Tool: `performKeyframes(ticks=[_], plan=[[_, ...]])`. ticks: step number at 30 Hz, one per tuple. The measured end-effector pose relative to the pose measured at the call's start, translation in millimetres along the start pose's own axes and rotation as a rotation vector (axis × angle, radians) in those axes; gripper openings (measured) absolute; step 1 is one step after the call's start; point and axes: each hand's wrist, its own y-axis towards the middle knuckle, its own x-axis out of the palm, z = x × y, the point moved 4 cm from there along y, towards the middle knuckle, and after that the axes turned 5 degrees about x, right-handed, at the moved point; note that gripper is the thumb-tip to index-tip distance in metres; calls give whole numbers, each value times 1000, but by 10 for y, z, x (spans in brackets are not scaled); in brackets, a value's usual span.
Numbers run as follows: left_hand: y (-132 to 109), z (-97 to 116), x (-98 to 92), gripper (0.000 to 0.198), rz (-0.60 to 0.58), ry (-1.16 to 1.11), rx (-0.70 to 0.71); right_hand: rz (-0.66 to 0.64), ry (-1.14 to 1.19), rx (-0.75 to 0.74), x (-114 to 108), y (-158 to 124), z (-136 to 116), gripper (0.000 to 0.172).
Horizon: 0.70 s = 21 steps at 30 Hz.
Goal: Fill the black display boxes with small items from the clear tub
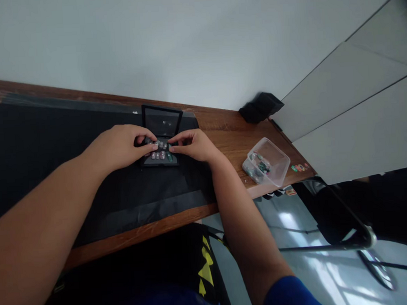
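A small black case (pixel 149 163) lies on the black mat with its windowed lid (pixel 162 120) raised towards the wall. Rows of small glossy stones (pixel 158 155) sit inside it, mostly clear or pinkish. One green stone (pixel 169 157) is in the near right corner. My left hand (pixel 122 146) reaches in from the left, thumb and index finger closed near the clear stones. From the right, my right hand (pixel 192 145) has its thumb and index finger closed at the case's right side. What lies between the fingertips of either hand is too small to make out.
A clear plastic box (pixel 276 164) with small packets inside stands on the wooden tabletop (pixel 219 124) to the right. Behind it is a black object (pixel 261 106). Small coloured pieces (pixel 299 168) lie near the right edge. A wall rises behind.
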Motion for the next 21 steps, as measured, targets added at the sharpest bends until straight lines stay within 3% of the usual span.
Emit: performKeyframes(ticks=[8,10,13,17,21], plan=[[-60,-9,-215,61,77,8,-16,46,42,-30,-32,0,-19,37],[-95,-30,-301,64,126,-14,-46,131,41,-50,-66,5,-28,37],[-132,-47,-385,63,177,7,-88,333,26,-64,-148,-2,-51,51],[-140,10,-387,60,211,90,-25,614,53,-87,-248,-21,-59,60],[-114,-20,-311,77,278,44,-2,650,86,-103,-237,37,-8,46]])
